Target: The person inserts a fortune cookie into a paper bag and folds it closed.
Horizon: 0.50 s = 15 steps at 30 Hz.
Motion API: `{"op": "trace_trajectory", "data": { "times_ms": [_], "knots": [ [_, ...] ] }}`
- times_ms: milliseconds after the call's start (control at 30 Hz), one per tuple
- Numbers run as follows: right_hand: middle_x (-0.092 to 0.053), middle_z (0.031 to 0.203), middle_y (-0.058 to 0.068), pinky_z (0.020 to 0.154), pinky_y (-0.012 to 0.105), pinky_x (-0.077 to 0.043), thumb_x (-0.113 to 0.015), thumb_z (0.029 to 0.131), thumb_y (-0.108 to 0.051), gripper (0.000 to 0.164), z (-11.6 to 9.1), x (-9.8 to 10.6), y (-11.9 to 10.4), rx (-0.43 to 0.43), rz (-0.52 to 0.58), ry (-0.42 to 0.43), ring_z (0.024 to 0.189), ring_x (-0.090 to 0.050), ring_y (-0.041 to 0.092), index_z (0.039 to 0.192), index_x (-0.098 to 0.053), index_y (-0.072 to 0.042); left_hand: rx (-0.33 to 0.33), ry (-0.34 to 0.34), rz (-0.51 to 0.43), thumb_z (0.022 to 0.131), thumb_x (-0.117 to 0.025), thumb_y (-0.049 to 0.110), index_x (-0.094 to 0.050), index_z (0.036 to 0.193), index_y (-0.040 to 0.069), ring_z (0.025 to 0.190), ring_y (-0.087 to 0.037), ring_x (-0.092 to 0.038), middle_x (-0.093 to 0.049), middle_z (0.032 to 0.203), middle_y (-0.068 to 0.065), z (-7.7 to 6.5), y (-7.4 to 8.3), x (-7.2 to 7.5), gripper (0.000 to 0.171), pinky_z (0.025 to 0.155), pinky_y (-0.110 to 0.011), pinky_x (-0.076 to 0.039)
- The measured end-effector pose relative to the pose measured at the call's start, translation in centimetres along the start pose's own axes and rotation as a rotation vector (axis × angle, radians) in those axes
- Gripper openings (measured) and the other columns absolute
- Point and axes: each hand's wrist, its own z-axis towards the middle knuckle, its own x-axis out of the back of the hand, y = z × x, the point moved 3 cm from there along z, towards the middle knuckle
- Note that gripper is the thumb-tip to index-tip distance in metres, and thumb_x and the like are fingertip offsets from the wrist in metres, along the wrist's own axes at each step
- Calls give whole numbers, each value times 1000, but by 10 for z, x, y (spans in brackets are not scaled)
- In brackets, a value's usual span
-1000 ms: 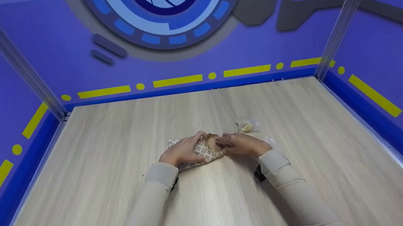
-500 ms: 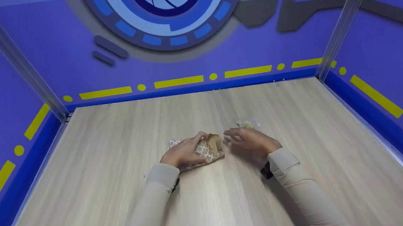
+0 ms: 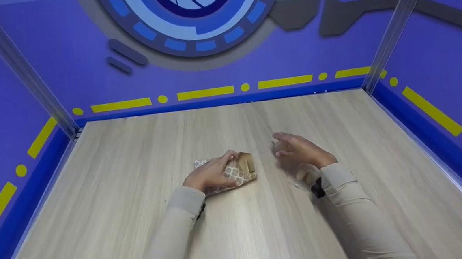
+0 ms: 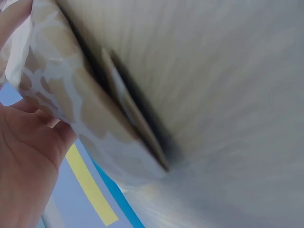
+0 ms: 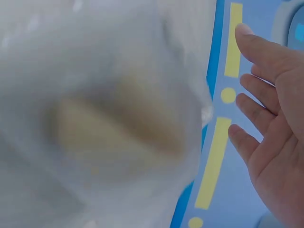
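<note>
My left hand (image 3: pixel 212 174) grips a small paper bag (image 3: pixel 233 172) with a white and tan lattice print, thumb on the near side and fingers on the far side. The bag lies on the table, its brown-lined mouth gaping to the right. In the left wrist view the printed bag (image 4: pixel 99 114) shows a folded edge. To the right, my right hand (image 3: pixel 303 152) hovers, fingers extended and nothing held. Below its wrist lies a clear plastic packet (image 3: pixel 305 177) with something tan inside. The right wrist view shows this packet (image 5: pixel 109 133) close and blurred. Another packet is mostly hidden behind the right fingers.
The wood-grain table (image 3: pixel 135 152) spreads around both hands. Blue-purple panels (image 3: pixel 195 81) with yellow dashes stand along its back and sides. Metal posts (image 3: pixel 387 33) rise at the rear corners.
My right hand has left the bag's mouth and moved right and away, over the farther packet. The nearer packet has come into view below the wrist. The left hand keeps its grip.
</note>
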Motion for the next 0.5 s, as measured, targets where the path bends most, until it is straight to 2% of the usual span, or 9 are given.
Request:
{"op": "trace_trajectory", "data": {
  "times_ms": [33, 67, 100, 133, 500],
  "knots": [
    [-32, 155, 16, 116, 49, -23, -56, 98, -23, 61, 0, 3, 1, 43, -98, 28, 143, -28, 34, 150, -30, -5, -1, 0, 1, 76, -77, 42, -37, 131, 28, 103, -23, -59, -59, 125, -6, 0, 0, 0, 70, 89, -42, -49],
    [-31, 154, 18, 115, 51, -23, -57, 97, -23, 61, -1, 6, 2, 62, -125, 43, 143, -28, 36, 149, -31, -3, 0, -1, 2, 76, -77, 42, -37, 131, 28, 102, -22, -59, -59, 124, -6, 0, 0, 0, 70, 88, -41, -49],
    [-33, 153, 21, 114, 52, -25, -61, 94, -18, 63, -1, 9, 4, 102, -229, 80, 142, -28, 38, 147, -32, 1, -2, -1, 2, 76, -77, 42, -37, 131, 28, 100, -22, -59, -60, 123, -6, 0, 0, 1, 70, 87, -41, -49],
    [-32, 152, 22, 114, 53, -25, -62, 94, -17, 64, -2, 11, 6, 106, -246, 89, 142, -27, 40, 147, -32, 2, -1, -2, 1, 75, -77, 42, -37, 131, 29, 98, -22, -58, -60, 121, -6, 0, 0, 1, 69, 85, -41, -49],
    [-23, 157, 20, 115, 55, -19, -60, 95, -18, 68, -7, 21, 25, -23, -220, 72, 145, -19, 40, 151, -25, -3, -9, -8, -3, 75, -78, 42, -37, 131, 28, 100, -23, -58, -60, 122, -7, 2, 0, -1, 70, 87, -42, -49]
  ]
}}
